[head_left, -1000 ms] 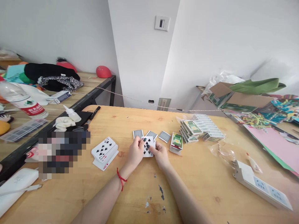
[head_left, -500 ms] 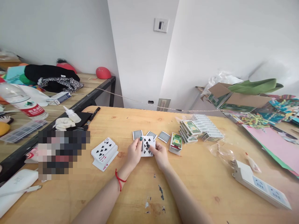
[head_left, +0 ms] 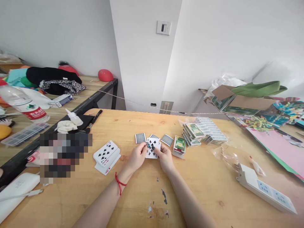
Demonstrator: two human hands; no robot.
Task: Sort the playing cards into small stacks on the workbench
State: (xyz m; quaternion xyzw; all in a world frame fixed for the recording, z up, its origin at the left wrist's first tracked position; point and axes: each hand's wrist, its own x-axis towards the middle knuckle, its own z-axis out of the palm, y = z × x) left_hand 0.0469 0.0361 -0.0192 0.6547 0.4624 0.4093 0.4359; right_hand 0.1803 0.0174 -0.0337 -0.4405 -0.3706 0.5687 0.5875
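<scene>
Both of my hands hold playing cards (head_left: 154,153) face up, with an eight of spades on top, above the middle of the table. My left hand (head_left: 138,155) pinches their left edge, thumb over the front. On the right edge, my right hand (head_left: 164,156) grips with its thumb across the face. How many cards are between them cannot be made out. Just beyond lie face-down cards (head_left: 140,138) in a row, one partly hidden behind the held cards. To the left rests a face-up pile of cards (head_left: 105,153), a seven of spades on top.
Right of my hands stands a green card box (head_left: 179,144), with stacked card boxes (head_left: 193,131) behind it. A white power strip (head_left: 266,188) lies at the right. On the left are a power bank (head_left: 19,193) and a dropper bottle (head_left: 74,117).
The held cards have shifted slightly right. My left thumb and fingers have moved onto the upper left of the eight of spades, while my right hand keeps its grip.
</scene>
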